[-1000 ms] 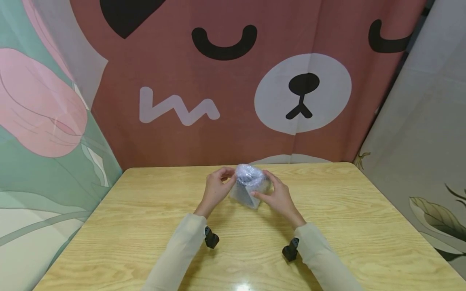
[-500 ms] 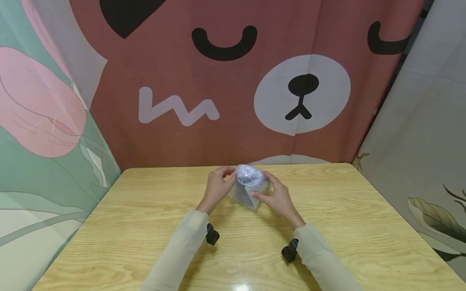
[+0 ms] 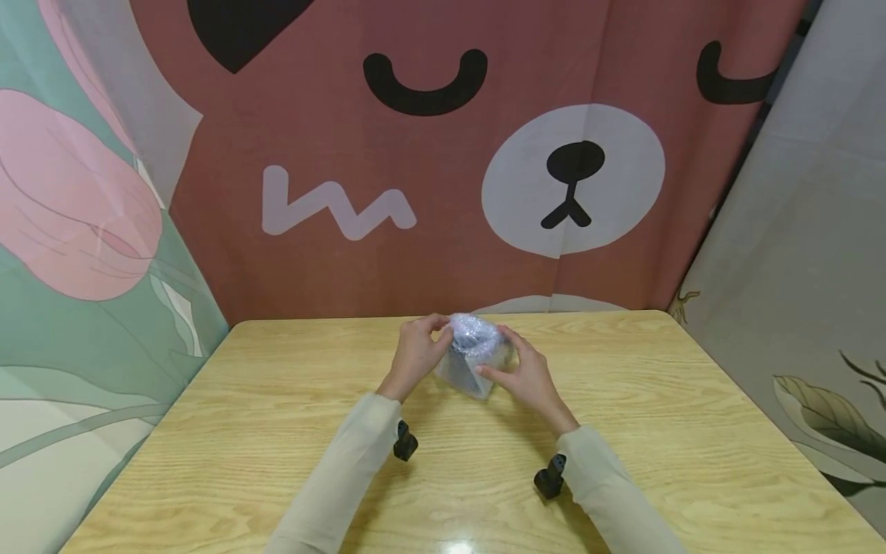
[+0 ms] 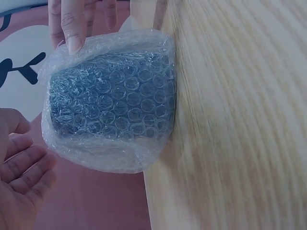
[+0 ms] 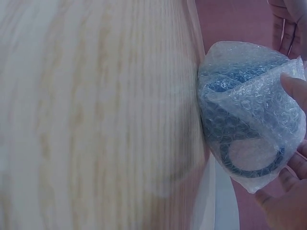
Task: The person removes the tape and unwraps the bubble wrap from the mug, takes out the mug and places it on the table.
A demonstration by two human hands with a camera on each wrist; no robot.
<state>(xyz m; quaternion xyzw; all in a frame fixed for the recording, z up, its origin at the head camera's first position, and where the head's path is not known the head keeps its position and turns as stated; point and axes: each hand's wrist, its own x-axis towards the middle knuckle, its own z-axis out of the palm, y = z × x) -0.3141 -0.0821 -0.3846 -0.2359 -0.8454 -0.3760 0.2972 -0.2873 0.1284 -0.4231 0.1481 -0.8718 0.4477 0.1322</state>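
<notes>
A dark blue mug in bubble wrap (image 3: 477, 342) stands near the far edge of the table. Its ring-shaped handle shows through the plastic in the right wrist view, with a loose flap of bubble wrap (image 5: 261, 103) folded across the front. My right hand (image 3: 522, 373) grips the wrapped mug from the right, thumb (image 5: 295, 88) on the front and fingers around the side. On the other side, my left hand (image 3: 418, 354) is close to the upper wrap, its fingers (image 4: 29, 165) loosely bent and a small gap from the plastic in the left wrist view.
The wooden table (image 3: 277, 431) reaches back to a reddish curtain (image 3: 332, 269) with a bear print. Patterned curtains also hang at the left (image 3: 83, 254) and right (image 3: 782, 308). A small black camera sits at each wrist.
My left hand and forearm have shifted slightly to the right and forward along the wrap. The mug and my right hand have hardly moved.
</notes>
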